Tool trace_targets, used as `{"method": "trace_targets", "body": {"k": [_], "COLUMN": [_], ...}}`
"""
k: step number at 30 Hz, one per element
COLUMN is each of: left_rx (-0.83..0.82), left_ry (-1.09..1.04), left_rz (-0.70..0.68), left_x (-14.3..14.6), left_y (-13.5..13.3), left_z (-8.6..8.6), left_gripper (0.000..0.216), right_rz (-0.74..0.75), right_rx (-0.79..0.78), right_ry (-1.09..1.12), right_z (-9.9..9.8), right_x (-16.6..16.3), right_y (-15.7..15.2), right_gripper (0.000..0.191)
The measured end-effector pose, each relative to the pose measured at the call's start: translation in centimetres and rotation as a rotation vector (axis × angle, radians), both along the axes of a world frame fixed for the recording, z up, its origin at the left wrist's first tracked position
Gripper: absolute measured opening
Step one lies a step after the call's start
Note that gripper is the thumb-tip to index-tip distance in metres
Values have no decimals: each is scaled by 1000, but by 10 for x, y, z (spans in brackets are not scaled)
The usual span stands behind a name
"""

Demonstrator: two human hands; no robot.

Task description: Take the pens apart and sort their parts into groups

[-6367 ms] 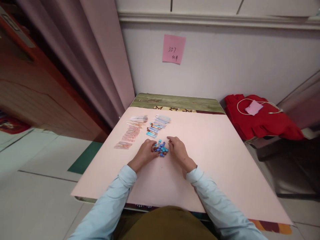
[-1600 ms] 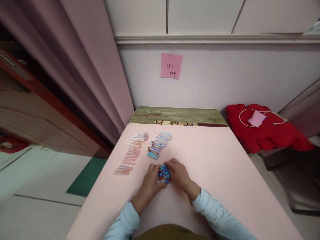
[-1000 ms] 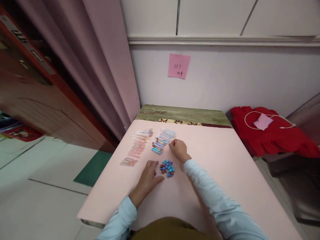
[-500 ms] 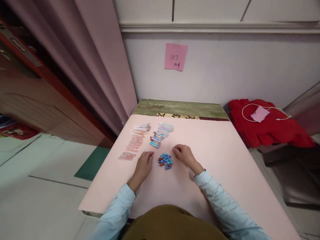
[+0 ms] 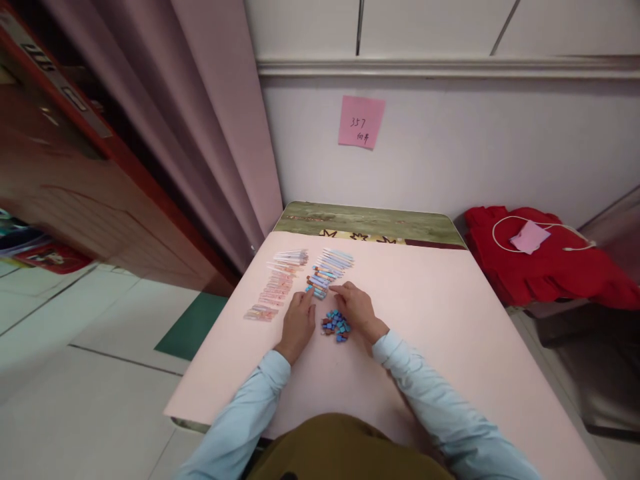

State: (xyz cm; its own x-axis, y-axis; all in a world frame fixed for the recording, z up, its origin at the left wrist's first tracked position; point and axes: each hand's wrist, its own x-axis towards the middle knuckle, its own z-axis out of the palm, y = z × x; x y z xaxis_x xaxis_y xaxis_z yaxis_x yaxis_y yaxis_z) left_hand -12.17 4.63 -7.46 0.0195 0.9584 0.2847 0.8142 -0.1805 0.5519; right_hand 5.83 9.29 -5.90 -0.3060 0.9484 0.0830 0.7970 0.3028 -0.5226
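My left hand (image 5: pixel 297 325) rests at the near left end of a row of slim blue, white and brown pen-like sticks (image 5: pixel 334 261). Its index finger reaches out to touch the nearest sticks, thumb apart. From the other side, my right hand (image 5: pixel 356 308) points its index finger at the right ends of those same sticks, with the remaining fingers partly bent. Nothing shows held in either hand. Between the wrists lies a small pile of blue and brown block-like pieces (image 5: pixel 336 323), partly beside my right fingers. A second row of clear and pinkish sticks (image 5: pixel 274 287) lies farther left.
A pale pink sheet (image 5: pixel 425 320) covers the table, with a green patterned strip (image 5: pixel 370 215) along its back edge. On the wall hangs a pink note (image 5: pixel 361 123). To the right, red cloth (image 5: pixel 550 267) carries a white cord. A curtain and wooden door stand left.
Both hands have moved forward and inward, from beside the pile to the near end of the blue row. The view has shifted slightly.
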Motion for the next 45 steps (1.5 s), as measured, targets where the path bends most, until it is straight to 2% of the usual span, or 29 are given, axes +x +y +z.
{"method": "trace_targets", "body": {"k": [5, 9, 11, 17, 23, 27, 31, 34, 38, 42, 45], "left_rx": [38, 64, 69, 33, -228, -261, -286, -250, -37, -3, -33], "left_ry": [-19, -115, -185, -429, -839, -892, -869, -783, -451, -215, -123], "left_rz": [16, 10, 24, 15, 3, -45, -88, -98, -72, 32, 32], "left_x": [-2, -7, -8, 8, 41, 56, 67, 68, 52, 27, 20], "left_y": [-1, -2, -2, 3, 18, 21, 15, 9, -1, -10, -16], "left_z": [-11, -12, -9, 17, 53, 71, 78, 75, 55, 20, 2], "left_gripper": [42, 33, 26, 18, 23, 25, 24, 22, 18, 24, 27], "right_rz": [-5, -113, -179, -249, -263, -250, -237, -231, -196, -184, -156], "right_rx": [6, -34, -85, -190, -235, -213, -199, -146, 34, -24, -53], "right_ry": [55, 300, 420, 658, 858, 886, 877, 802, 510, 290, 208], "right_z": [-10, -16, -17, -1, 33, 49, 51, 46, 28, 1, -11], "right_x": [1, 10, 15, 22, 20, 21, 24, 28, 35, 36, 28], "right_y": [1, 0, -4, -16, -17, -17, -21, -28, -40, -45, -47], "right_gripper": [39, 24, 24, 28, 37, 38, 37, 34, 22, 28, 32]}}
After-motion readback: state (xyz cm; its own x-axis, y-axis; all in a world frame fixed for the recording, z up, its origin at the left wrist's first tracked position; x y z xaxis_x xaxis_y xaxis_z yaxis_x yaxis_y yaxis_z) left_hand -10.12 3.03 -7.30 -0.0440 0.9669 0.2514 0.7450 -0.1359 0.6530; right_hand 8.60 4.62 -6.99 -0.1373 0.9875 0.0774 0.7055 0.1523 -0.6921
